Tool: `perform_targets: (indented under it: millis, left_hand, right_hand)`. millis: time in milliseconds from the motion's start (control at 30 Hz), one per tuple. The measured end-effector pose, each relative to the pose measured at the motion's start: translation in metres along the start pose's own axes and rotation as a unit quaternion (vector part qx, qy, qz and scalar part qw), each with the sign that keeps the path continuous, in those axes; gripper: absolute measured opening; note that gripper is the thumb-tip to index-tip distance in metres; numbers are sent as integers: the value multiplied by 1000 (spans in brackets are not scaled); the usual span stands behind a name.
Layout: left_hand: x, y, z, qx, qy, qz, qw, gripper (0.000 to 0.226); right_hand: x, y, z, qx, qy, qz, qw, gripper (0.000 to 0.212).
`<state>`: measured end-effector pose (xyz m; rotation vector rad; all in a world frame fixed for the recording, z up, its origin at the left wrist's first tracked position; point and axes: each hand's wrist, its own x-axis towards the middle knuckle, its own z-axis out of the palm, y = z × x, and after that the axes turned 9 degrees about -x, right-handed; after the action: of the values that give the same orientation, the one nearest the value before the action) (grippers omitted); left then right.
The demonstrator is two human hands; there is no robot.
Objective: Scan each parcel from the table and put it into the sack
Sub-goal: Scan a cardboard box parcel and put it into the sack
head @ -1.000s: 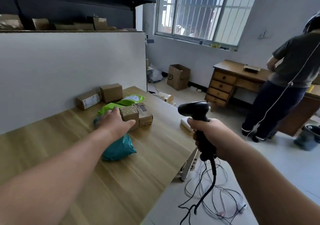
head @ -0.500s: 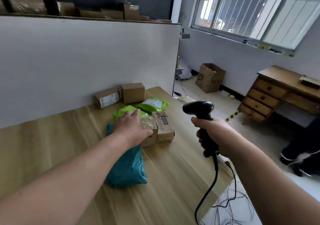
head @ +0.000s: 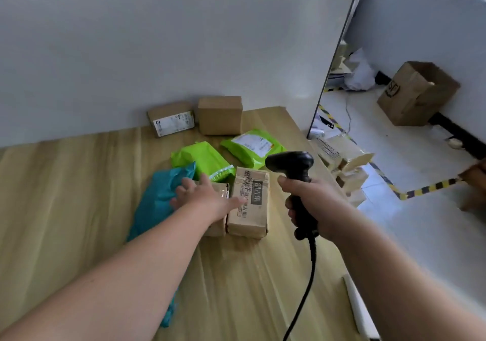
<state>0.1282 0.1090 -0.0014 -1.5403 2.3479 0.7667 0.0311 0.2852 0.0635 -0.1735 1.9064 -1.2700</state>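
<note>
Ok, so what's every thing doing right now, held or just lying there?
Left hand, open, fingers spread on the small brown cardboard box.
Right hand, gripping the black handheld scanner.
Long taped brown cardboard box, lying flat.
Teal plastic mailer bag, lying flat.
Labelled green plastic mailer bag, lying flat, label up.
Brown cardboard box on the floor, top open.

Small brown taped cardboard box point(head: 216, 229) is lying on the wooden table point(head: 79, 196) under the left hand point(head: 207, 198), touching a longer taped brown box point(head: 249, 204). A teal plastic mailer point(head: 157, 198) is lying at its left, two lime-green mailers point(head: 202, 159) point(head: 252, 147) behind it. A labelled cardboard box point(head: 171, 120) and a plain cardboard box point(head: 220, 116) are sitting against the wall. The right hand point(head: 315, 206) is gripping a black corded handheld scanner point(head: 289, 162).
</note>
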Motion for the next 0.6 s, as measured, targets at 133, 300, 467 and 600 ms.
perform_targets:
  millis: [133, 300, 467, 600]
  left_hand:
    - [12, -5, 13, -40, 37, -38, 998, 105]
    - [12, -27, -13, -314, -3, -7, 949, 111]
    - [-18, -62, -66, -489, -26, -9, 872, 95]
    - [-49, -93, -96, -583, -68, -3, 810, 59]
  right_hand:
    - [26, 8, -4, -7, -37, 17, 999, 24]
    - [39, 9, 5, 5, -60, 17, 998, 25]
    - [28, -7, 33, -3, -80, -24, 997, 24]
    - [4, -14, 67, -4, -78, -60, 995, 22]
